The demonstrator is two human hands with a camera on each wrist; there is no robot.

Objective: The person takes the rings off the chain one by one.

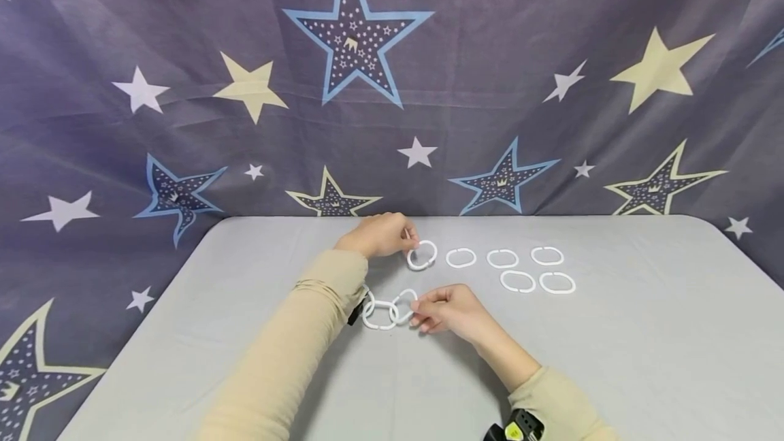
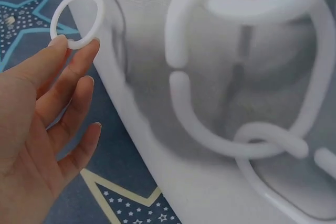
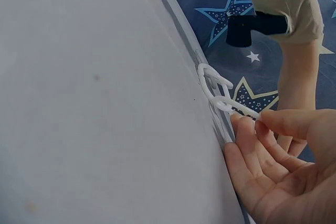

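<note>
Between thumb and index finger, my left hand (image 1: 382, 233) pinches a loose white oval link (image 1: 422, 255) near the back of the table; the left wrist view shows that link (image 2: 77, 20) at the fingertips with a split in its rim. Closer to the front, my right hand (image 1: 453, 313) pinches the end link (image 1: 404, 306) of a short chain. That link passes through another white link (image 1: 380, 327), which joins one more partly hidden behind the left wrist. In the right wrist view the chain (image 3: 212, 85) hangs from thumb and finger.
Several separate white links lie to the right of the left hand, among them one link (image 1: 461, 258) nearby and another link (image 1: 557, 282) farther right. The grey table (image 1: 643, 332) meets a star-patterned cloth (image 1: 465, 101) at its back edge.
</note>
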